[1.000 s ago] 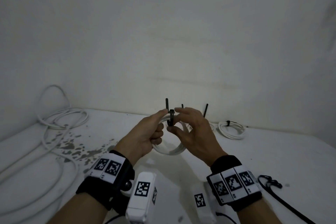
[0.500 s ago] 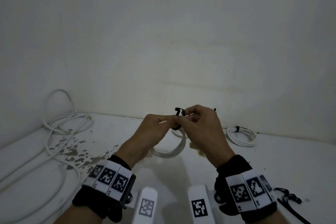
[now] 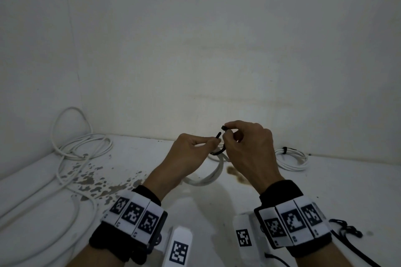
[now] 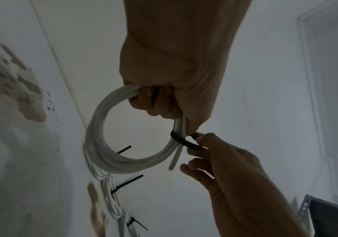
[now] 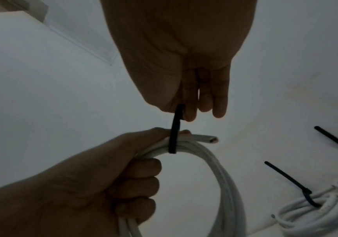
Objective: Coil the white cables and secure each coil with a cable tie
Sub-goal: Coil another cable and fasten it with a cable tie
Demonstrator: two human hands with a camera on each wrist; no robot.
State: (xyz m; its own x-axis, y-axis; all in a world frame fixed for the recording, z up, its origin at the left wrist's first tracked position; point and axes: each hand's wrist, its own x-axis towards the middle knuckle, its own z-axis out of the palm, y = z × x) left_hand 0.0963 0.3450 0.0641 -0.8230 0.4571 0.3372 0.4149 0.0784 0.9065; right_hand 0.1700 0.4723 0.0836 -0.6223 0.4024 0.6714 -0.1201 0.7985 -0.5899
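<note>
The left hand (image 3: 191, 154) is closed around a coil of white cable (image 4: 103, 136), fingers wrapped over the bundled strands at one side of the ring while the rest of the loop hangs free below the fist, above the white tabletop (image 3: 238, 197). In the head view the coil stands roughly on edge, its plane close to upright, with the lower arc reaching toward the near side of the tabletop. A short cut end of the cable (image 5: 269, 139) sticks out past the left thumb, pointing to the right.

A black cable tie (image 4: 184, 141) loops around the strands just beside the left fingers. Its strap runs across the cable, at about a right angle to the strands it wraps. The right hand (image 3: 249, 147) pinches the tie's upper part between thumb and forefinger, the other fingers loosely curled and holding nothing; the tie's head pokes out to the left of that pinch. The tie's other end (image 3: 218, 135) shows beside the left fingertips, pointing up and to the right. Whether it has entered the head cannot be told.

At the far right of the tabletop lies a finished coil (image 3: 291, 159) already bound with a black tie. More tied coils (image 4: 111, 192) lie on the tabletop below the held one, their tie tails sticking out. Loose white cable (image 3: 82, 147) sprawls across the far left corner and runs along the left side toward the near edge.
</note>
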